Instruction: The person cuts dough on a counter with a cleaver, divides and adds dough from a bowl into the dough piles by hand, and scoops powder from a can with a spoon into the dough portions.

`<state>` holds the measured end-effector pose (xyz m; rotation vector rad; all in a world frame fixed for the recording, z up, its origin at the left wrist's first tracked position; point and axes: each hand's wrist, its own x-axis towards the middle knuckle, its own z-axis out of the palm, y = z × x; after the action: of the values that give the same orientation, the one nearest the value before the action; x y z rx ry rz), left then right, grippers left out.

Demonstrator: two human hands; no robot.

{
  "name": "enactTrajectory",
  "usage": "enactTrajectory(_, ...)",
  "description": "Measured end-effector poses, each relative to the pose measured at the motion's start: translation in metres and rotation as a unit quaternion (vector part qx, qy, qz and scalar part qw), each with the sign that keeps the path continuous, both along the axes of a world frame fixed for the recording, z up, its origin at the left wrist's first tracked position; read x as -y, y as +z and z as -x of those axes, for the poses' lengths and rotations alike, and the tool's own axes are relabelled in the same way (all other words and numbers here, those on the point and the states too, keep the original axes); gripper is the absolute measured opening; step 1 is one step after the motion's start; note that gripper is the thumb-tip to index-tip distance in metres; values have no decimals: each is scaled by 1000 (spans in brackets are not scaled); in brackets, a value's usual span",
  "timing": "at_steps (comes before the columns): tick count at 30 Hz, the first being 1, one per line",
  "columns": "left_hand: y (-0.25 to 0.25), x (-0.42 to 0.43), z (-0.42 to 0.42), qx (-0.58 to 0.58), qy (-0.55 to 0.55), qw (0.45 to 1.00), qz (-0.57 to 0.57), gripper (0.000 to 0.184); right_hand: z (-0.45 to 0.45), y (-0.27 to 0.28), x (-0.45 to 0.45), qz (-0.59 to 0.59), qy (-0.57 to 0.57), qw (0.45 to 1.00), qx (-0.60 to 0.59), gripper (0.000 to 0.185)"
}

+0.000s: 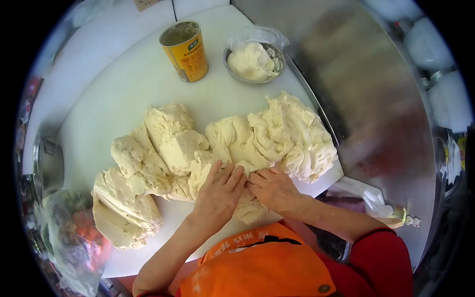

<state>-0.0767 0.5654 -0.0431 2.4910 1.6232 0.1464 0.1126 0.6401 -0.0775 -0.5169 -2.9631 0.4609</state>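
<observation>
A large lumpy mass of pale dough [180, 148] stretches across the white board [118, 99], from the lower left to the right edge. My left hand [220, 190] lies on the dough near its front middle, fingers stretched out and pointing away from me. Right beside it, my right hand [272, 190] presses on the same dough with its fingers bent and close together; its fingertips are partly hidden at the dough. A smaller flap of dough [251, 211] sticks out toward me below the hands.
Behind the dough stand an open yellow can [190, 57] and a metal bowl [237, 74] holding white dough [252, 62]. A metal pot [49, 166] and a plastic bag [74, 237] are at the left. A steel surface [366, 99] borders the board at right.
</observation>
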Motion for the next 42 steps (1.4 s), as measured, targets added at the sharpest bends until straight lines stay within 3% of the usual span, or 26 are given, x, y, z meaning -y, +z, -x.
enactTrajectory(4, -7, -6, -5, -59, -14, 998, 20, 41, -4, -2, 5, -6, -13, 1000, 8, 27)
enactTrajectory(8, -3, -25, -17, -179, -28, 980, 85, 41, -8, -10, 14, -66, -41, 994, -75, 21)
enactTrajectory(10, -19, -25, -14, -165, -31, 985, 27, 36, -11, -11, 16, -56, -40, 993, -98, 23)
enactTrajectory(11, -24, -26, -12, -160, -34, 987, -2, 34, -12, -12, 16, -48, -38, 993, -96, 22)
enactTrajectory(14, -10, -46, -23, -248, -27, 960, 127, 26, -12, -18, 16, -20, -31, 996, -80, 23)
enactTrajectory(17, -33, -54, -11, -239, -28, 970, 48, 18, -10, -19, 15, -10, -17, 999, -41, 27)
enactTrajectory(20, -35, -64, -7, -239, -12, 967, 91, 16, -12, -17, 16, -24, -12, 1000, -12, 25)
enactTrajectory(23, -33, -65, 1, -119, 28, 983, 137, 14, -18, -19, 21, -23, -13, 999, -40, 25)
enactTrajectory(28, -18, -59, -3, -23, 95, 985, 145, 14, -35, -10, 20, -12, -26, 995, -95, 25)
enactTrajectory(29, -8, -58, -6, -2, 121, 979, 163, 13, -42, -1, 17, 69, -30, 995, -66, 25)
enactTrajectory(31, 16, -51, -4, 85, 160, 982, 46, 14, -55, 24, 5, 230, -35, 972, -6, 25)
enactTrajectory(32, 23, -50, -1, 125, 179, 976, -17, 15, -57, 24, -7, 242, -78, 963, -83, 24)
enactTrajectory(34, 27, -51, 3, 190, 221, 956, 30, 18, -56, 27, -41, 251, -165, 923, -241, 20)
enactTrajectory(37, 24, -64, -2, 259, 216, 941, 36, 21, -43, 54, -104, 280, -225, 894, -268, 20)
enactTrajectory(40, 19, -81, -8, 271, 195, 942, 30, 22, -24, 38, -171, 306, -287, 881, -219, 28)
enactTrajectory(42, 16, -97, -8, 272, 197, 941, 40, 24, -7, 26, -208, 225, -266, 912, -217, 34)
